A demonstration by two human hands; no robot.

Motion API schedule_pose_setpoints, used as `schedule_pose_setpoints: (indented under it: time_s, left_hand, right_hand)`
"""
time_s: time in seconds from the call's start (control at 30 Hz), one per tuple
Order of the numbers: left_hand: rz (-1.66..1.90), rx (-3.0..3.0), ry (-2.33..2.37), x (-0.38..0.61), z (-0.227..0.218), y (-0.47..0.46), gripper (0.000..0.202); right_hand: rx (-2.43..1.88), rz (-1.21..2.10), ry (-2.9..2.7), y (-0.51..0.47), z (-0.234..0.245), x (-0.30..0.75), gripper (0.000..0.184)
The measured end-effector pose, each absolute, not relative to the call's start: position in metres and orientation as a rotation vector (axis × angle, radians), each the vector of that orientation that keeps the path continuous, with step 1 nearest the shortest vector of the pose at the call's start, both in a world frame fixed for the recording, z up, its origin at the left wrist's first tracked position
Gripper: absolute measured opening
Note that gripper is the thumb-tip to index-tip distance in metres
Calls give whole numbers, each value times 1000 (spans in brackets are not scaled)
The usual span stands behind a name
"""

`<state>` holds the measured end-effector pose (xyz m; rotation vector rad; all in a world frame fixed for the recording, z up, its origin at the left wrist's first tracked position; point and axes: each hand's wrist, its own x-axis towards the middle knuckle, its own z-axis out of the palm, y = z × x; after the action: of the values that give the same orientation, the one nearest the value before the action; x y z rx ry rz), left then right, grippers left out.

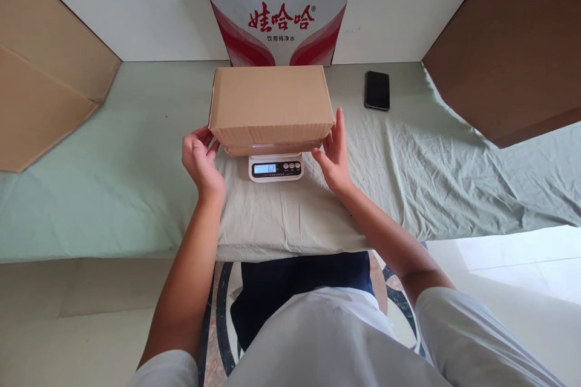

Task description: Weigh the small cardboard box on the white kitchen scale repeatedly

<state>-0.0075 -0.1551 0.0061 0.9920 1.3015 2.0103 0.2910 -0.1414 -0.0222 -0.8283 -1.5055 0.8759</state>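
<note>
Shut cardboard box (271, 106) sits on a scale (276, 168).
Grip: left hand (200, 156) half-curled at its lower corner; right hand (334, 151) spread, fingertips against its side.

Centre: closed brown cardboard box (271, 106) on small white digital scale (276, 168); we find the middle blocked.
Behind, just beside the box: red-and-white printed carton (278, 18); we see no passage between.
Left: tilted brown cardboard sheet (40, 72) closes the far corner, with open green cloth-covered worktop (113, 181) before it.
Right: flat black phone (377, 90), then large brown cardboard panel (508, 54); we note free cloth between them and nearer us.
</note>
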Motion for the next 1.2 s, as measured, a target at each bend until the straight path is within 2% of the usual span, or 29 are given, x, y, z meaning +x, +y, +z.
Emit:
schedule_pose_setpoints:
  time_s: [0.4,0.63,1.03,1.2]
  left_hand:
    - [2035,945,1283,-7,13,-155,56]
    - [1998,963,1332,-9,13,-156,51]
    - [2039,934,1256,-9,14,-157,52]
    - [1998,953,1320,-8,13,-156,49]
  right_hand:
    - [-893,971,-1216,-141,-19,297,102]
    - [-880,959,-1181,-142,-18,295,94]
    - [-973,880,-1083,-144,-13,293,65]
    - [-996,910,-1058,-143,-12,294,59]
